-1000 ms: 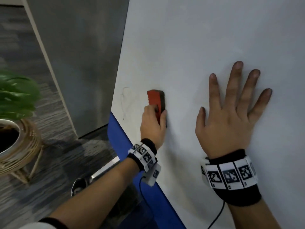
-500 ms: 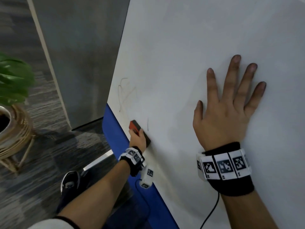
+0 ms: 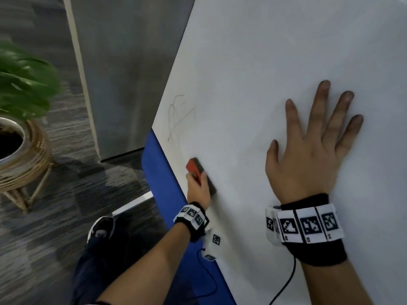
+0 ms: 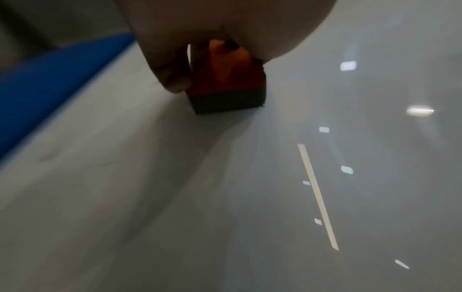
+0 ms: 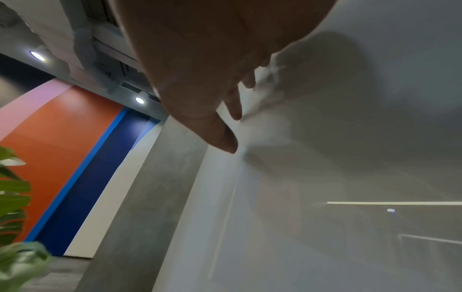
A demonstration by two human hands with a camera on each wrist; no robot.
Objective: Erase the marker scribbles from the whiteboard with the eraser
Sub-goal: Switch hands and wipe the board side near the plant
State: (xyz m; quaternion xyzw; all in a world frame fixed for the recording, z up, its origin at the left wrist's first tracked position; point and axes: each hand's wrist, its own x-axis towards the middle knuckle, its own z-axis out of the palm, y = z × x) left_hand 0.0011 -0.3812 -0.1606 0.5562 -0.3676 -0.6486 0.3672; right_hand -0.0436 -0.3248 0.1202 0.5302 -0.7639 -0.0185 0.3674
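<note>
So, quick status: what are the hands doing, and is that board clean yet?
Left hand grips eraser, pad on whiteboard. Right hand flat on board, fingers spread. Faint scribble remains above eraser. Nothing in the way.

An office interior is shown. A large whiteboard (image 3: 275,62) is mounted above a blue panel (image 3: 163,179), and grey striped carpet (image 3: 55,216) is laid on the floor. A potted plant (image 3: 24,89) is set in a woven stand (image 3: 28,164). Recessed ceiling lights (image 5: 37,56) and exposed ducting (image 5: 85,39) are seen above an orange, pink and blue painted wall (image 5: 62,126).
</note>
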